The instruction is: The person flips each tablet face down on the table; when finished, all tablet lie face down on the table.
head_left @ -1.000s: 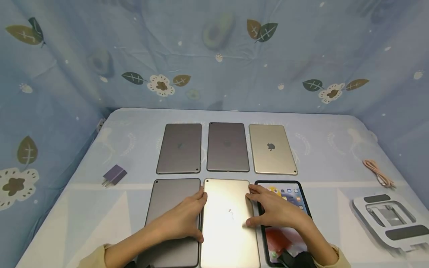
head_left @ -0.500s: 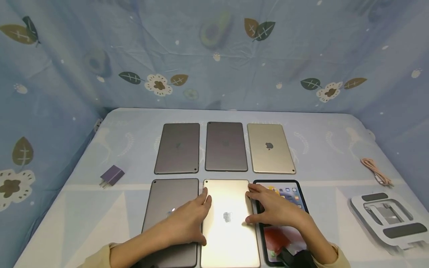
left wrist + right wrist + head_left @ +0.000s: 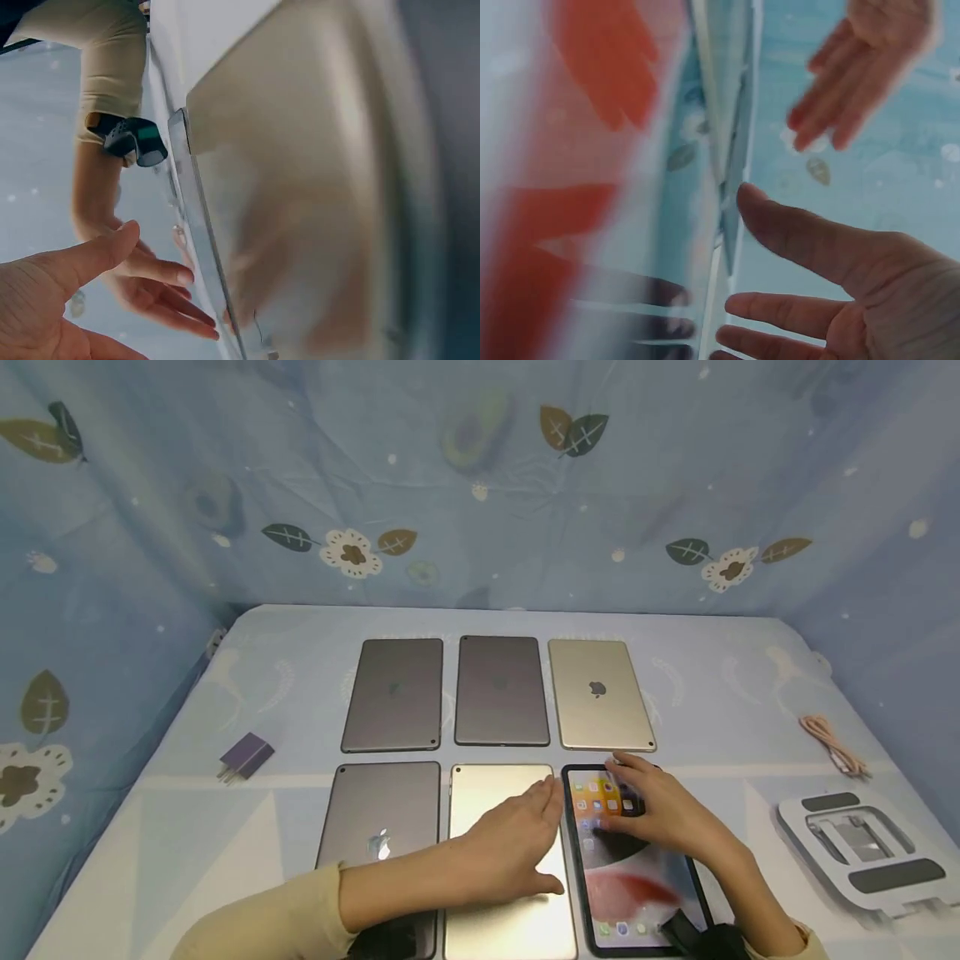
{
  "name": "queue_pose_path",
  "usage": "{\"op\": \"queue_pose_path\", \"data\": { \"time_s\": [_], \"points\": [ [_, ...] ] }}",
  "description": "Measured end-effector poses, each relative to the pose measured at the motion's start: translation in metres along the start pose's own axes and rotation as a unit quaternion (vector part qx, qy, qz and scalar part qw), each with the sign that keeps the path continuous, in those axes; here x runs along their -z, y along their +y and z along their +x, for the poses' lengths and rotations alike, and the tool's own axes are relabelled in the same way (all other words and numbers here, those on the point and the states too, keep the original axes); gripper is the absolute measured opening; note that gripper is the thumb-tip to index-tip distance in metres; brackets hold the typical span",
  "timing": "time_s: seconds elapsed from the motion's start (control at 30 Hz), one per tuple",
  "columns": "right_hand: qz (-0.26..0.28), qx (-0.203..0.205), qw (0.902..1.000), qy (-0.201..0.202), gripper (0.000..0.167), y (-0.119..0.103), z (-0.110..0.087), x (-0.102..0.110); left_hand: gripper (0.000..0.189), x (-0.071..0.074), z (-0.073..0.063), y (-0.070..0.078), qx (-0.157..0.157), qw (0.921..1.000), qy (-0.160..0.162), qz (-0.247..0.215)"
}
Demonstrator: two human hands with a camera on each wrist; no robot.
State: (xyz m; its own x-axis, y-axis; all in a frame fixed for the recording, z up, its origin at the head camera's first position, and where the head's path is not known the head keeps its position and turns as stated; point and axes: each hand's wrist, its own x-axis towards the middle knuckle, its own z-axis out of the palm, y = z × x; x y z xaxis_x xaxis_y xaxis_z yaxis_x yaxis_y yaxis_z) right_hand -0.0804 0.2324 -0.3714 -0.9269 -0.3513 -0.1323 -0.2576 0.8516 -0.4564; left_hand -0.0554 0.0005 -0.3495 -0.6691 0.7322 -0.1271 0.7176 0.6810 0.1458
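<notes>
My left hand [image 3: 510, 843] is above the front-row gold tablet [image 3: 517, 935], fingers straight, its tips near the left edge of the lit-screen tablet [image 3: 637, 893]. Over that screen's upper right part hovers my right hand [image 3: 667, 810], with thumb and fingers apart and nothing between them. The left wrist view has my left thumb and palm [image 3: 45, 300] beside the gold surface, my other hand beyond. From the right wrist, my right hand [image 3: 885, 292] shows spread fingers close to a tablet's edge; whether they touch it I cannot tell.
A grey tablet [image 3: 390, 802] lies left of the gold one. Behind stand two more grey tablets [image 3: 393, 693] and a gold tablet [image 3: 600, 693] in a row. A purple charger plug [image 3: 246, 757] is at left; a coiled cable [image 3: 834, 745] and a white-grey stand [image 3: 862, 852] are at right.
My left hand has moved right from the gold tablet's left edge across it. My right hand has left the gold tablet's right edge and moved right over the lit-screen tablet.
</notes>
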Motion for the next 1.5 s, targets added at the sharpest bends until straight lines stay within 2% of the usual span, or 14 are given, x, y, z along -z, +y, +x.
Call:
{"op": "queue_pose_path", "data": {
  "time_s": [0.1,0.23,0.4,0.53,0.63,0.73,0.87,0.97,1.07,1.2,1.3,1.4,1.47,1.5],
  "points": [
    [-0.005,-0.016,0.9999,-0.001,0.081,0.012,-0.006,-0.004,0.099,-0.002,0.016,0.01,0.007,0.9996,-0.009,0.026],
    [-0.001,-0.037,0.9993,0.004,0.089,0.026,-0.015,-0.004,0.096,-0.009,0.032,0.015,0.031,0.9983,-0.034,0.034],
    [-0.021,-0.086,0.996,-0.009,0.104,0.038,-0.022,0.0,0.097,-0.015,0.038,0.017,0.038,0.9974,-0.051,0.036],
    [-0.035,-0.111,0.993,-0.017,0.1,0.045,-0.027,0.001,0.097,-0.018,0.038,0.019,0.023,0.9967,-0.057,0.054],
    [-0.005,-0.104,0.9943,-0.024,0.095,0.048,-0.03,0.0,0.095,-0.019,0.038,0.019,0.011,0.9962,-0.056,0.066],
    [0.091,-0.108,0.9889,-0.047,0.092,0.048,-0.032,0.001,0.095,-0.02,0.036,0.018,0.004,0.9957,-0.061,0.069],
    [0.235,-0.131,0.9599,-0.08,0.081,0.049,-0.035,0.009,0.096,-0.02,0.034,0.016,-0.003,0.996,-0.066,0.06],
    [0.285,-0.123,0.9444,-0.108,0.077,0.053,-0.039,0.018,0.097,-0.019,0.033,0.013,-0.009,0.9967,-0.069,0.042],
    [0.313,-0.101,0.9331,-0.145,0.075,0.058,-0.046,0.028,0.098,-0.016,0.034,0.013,-0.005,0.9968,-0.08,-0.002],
    [0.375,-0.042,0.9086,-0.18,0.07,0.064,-0.054,0.037,0.1,-0.009,0.035,0.018,0.012,0.9874,-0.112,-0.111],
    [0.442,0.037,0.8746,-0.195,0.067,0.064,-0.055,0.04,0.105,-0.005,0.037,0.025,0.021,0.9796,-0.116,-0.163],
    [0.487,0.106,0.8429,-0.203,0.066,0.061,-0.055,0.041,0.11,-0.004,0.036,0.031,0.022,0.9793,-0.097,-0.177],
    [0.495,0.128,0.8357,-0.2,0.066,0.059,-0.056,0.041,0.112,-0.007,0.035,0.034,0.018,0.9806,-0.078,-0.179],
    [0.493,0.129,0.8378,-0.196,0.066,0.058,-0.057,0.042,0.113,-0.008,0.035,0.036,0.015,0.9817,-0.069,-0.177]
  ]
}}
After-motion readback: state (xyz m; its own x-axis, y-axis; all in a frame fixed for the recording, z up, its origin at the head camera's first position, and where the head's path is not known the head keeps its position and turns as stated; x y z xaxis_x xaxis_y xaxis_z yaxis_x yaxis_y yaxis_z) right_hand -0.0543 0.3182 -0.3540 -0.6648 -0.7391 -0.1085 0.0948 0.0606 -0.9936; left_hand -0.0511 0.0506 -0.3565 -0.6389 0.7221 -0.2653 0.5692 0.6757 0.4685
